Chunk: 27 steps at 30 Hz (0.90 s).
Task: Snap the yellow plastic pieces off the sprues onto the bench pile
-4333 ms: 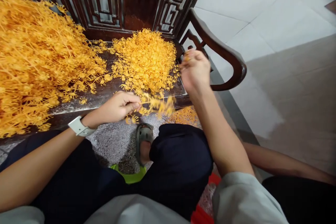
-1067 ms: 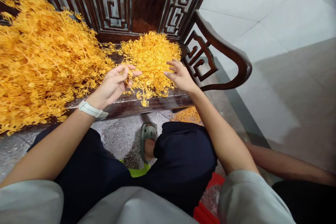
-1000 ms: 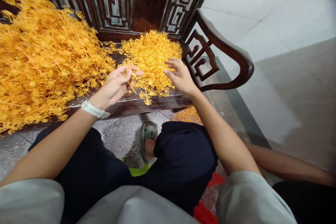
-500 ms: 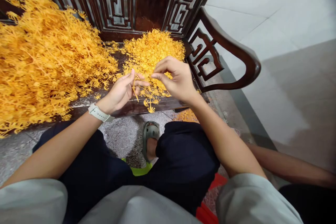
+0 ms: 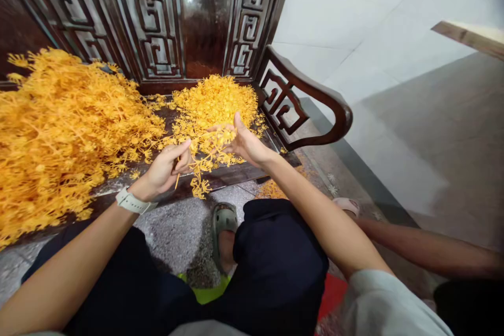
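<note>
My left hand (image 5: 167, 165), with a pale watch strap at its wrist, is closed on the stem of a yellow-orange plastic flower sprig (image 5: 200, 164). The stem's end pokes out below the fingers, and the branching florets spread to the right and hang over the bench edge. At the florets is my right hand (image 5: 248, 144), its thumb raised and fingers stretched towards the left hand, partly hidden by yellow pieces. Behind both hands a smaller heap of yellow pieces (image 5: 220, 97) lies on the dark wooden bench (image 5: 232, 172).
A large heap of yellow sprigs (image 5: 74, 131) covers the bench's left part. The curved armrest (image 5: 318, 95) bounds the right end, the carved backrest (image 5: 205, 37) the rear. Yellow bits (image 5: 271, 189) lie on the floor. Another person's leg (image 5: 425, 247) extends at lower right.
My right hand has gone from a pinch to spread fingers with the thumb up. The sprig at my left hand now fans out to the right. The view has shifted, lowering the bench in the picture.
</note>
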Tool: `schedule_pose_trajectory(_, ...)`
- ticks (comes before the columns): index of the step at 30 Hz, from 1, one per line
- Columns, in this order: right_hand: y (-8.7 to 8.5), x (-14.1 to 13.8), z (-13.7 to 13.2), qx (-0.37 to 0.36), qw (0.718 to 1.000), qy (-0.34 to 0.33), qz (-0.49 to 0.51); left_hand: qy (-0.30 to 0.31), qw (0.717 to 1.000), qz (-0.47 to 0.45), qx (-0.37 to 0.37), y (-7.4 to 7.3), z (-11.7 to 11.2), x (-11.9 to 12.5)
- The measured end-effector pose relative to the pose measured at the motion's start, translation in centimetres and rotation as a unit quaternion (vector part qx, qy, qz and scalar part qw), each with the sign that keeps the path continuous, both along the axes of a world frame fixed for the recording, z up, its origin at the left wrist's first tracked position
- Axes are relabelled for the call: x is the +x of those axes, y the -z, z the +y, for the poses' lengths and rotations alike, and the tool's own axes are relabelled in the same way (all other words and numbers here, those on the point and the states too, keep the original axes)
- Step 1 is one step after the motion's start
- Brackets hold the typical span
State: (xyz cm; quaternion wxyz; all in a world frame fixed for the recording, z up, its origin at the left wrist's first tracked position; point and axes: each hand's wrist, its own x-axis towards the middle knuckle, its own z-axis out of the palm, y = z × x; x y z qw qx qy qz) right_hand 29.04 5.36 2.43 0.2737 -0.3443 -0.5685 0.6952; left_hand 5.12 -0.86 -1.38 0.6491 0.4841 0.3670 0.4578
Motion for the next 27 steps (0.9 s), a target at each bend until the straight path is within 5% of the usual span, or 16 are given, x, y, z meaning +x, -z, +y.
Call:
schedule_pose_trajectory(5, -0.5, -0.1, -0.2, -0.019, 0.998, -0.027, 0.048, -0.06, 0.989, 0.116, 0.064, -0.2, 0.5, -0.4)
schedule_pose_trajectory(8, 0.2, 0.1, 0.3, 0.004, 0.999, -0.018, 0.032, -0.117, 0.992, -0.026, 0.042, -1.1, 1.1, -0.4)
schedule_pose_trajectory(11, 0.6, 0.0, 0.5, -0.014, 0.998, -0.053, 0.043, -0.164, 0.964, -0.206, -0.038, -3.0, 1.4, 0.5)
schedule_pose_trajectory(14, -0.2, -0.2, 0.2, -0.036, 0.991, -0.071, 0.106, -0.185, 0.941, -0.269, -0.085, -5.6, 1.8, 1.9)
schedule_pose_trajectory(20, -2.7, 1.0, -0.3, -0.006, 0.972, -0.05, 0.231, -0.149, 0.959, -0.223, -0.096, -9.0, 2.2, 3.9)
schedule_pose_trajectory(27, -3.3, 3.1, -1.1, 0.066, 0.973, -0.085, 0.206, -0.064, 0.979, -0.195, 0.002, -9.2, 2.3, 3.0)
